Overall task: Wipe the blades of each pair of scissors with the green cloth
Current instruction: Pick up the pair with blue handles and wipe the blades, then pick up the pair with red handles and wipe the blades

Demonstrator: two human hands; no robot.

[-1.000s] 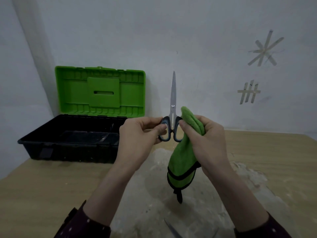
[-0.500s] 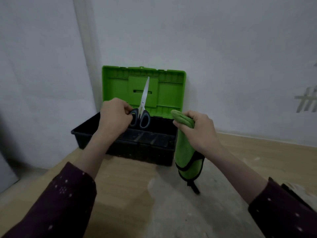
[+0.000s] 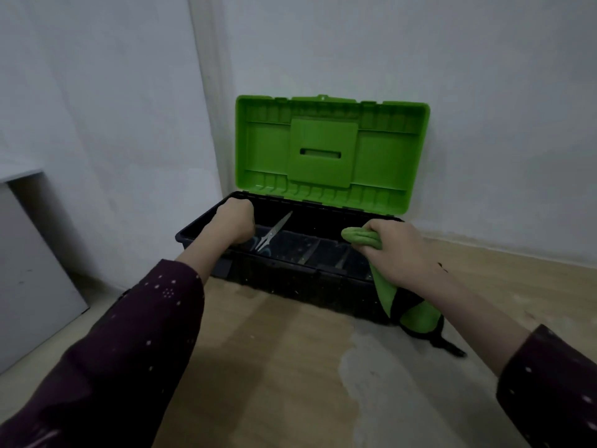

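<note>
My left hand (image 3: 234, 224) is lowered into the open black toolbox (image 3: 290, 286), fingers curled by the dark handles of a pair of scissors (image 3: 274, 232). The silver blades are together and slant up toward the box's back wall. My right hand (image 3: 399, 250) hovers at the box's right front corner, shut on the green cloth (image 3: 418, 315). The cloth has black trim and hangs down in front of the box wall to the table.
The toolbox's green lid (image 3: 329, 150) stands upright against the white wall. More metal blades (image 3: 305, 253) lie in the box's inner tray. The wooden table (image 3: 274, 367) has a pale worn patch in front. A grey cabinet (image 3: 29, 270) stands at the left.
My view turned left toward the toolbox. My left hand carried the scissors from upright in the air down into the box. My right hand with the cloth moved apart from the scissors.
</note>
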